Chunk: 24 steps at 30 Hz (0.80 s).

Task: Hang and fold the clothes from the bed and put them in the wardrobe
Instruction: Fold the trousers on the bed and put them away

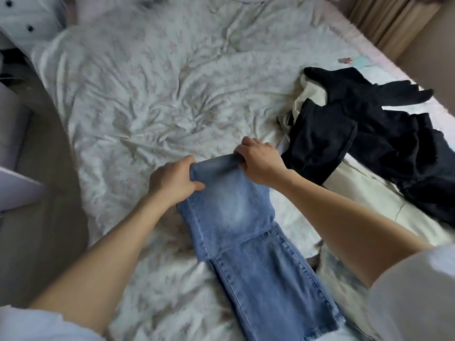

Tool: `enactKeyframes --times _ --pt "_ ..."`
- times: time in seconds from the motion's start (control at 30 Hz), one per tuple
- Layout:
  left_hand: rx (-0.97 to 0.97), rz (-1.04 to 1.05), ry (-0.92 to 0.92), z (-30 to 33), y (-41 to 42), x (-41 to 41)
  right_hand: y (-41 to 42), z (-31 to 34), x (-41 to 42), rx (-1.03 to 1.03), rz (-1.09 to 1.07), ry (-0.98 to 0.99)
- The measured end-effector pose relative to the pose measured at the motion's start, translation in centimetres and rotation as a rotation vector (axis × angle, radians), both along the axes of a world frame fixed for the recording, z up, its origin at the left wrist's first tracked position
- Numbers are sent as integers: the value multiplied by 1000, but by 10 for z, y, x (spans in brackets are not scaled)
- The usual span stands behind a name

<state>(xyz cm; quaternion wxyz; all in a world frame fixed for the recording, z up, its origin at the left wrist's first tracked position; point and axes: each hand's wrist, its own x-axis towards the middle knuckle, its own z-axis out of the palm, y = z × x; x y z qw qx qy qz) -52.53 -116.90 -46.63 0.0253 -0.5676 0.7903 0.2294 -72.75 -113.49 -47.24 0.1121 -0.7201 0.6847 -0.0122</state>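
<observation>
A pair of light blue jeans (236, 217) lies lengthwise on the bed (147, 94), its far part folded back over the rest. My left hand (174, 180) grips the left corner of the folded far edge. At the right corner of that same edge my right hand (258, 161) holds the denim with curled fingers. A heap of black clothes (369, 134) lies to the right of my hands, on top of a cream garment (369, 200).
The bed carries a crumpled white floral cover. A pale sofa or chair (14, 148) stands by the left bedside, and beige curtains (389, 18) hang at the far right. A white cloth with dark dots (27, 18) lies at the top left.
</observation>
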Motion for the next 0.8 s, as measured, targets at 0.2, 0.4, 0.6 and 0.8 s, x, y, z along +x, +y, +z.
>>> enactKeyframes --times 0.2,0.4,0.6,0.8 --pt "-410 85 1 15 35 1 9 11 7 -290 30 18" --pt "-576 -38 219 -9 137 0 107 -11 -12 -380 105 49" --pt "-350 -349 334 -49 230 -11 217 -39 -36 -239 179 91" --pt "-196 -477 267 -93 269 -8 294 -93 -34 26 -57 171"
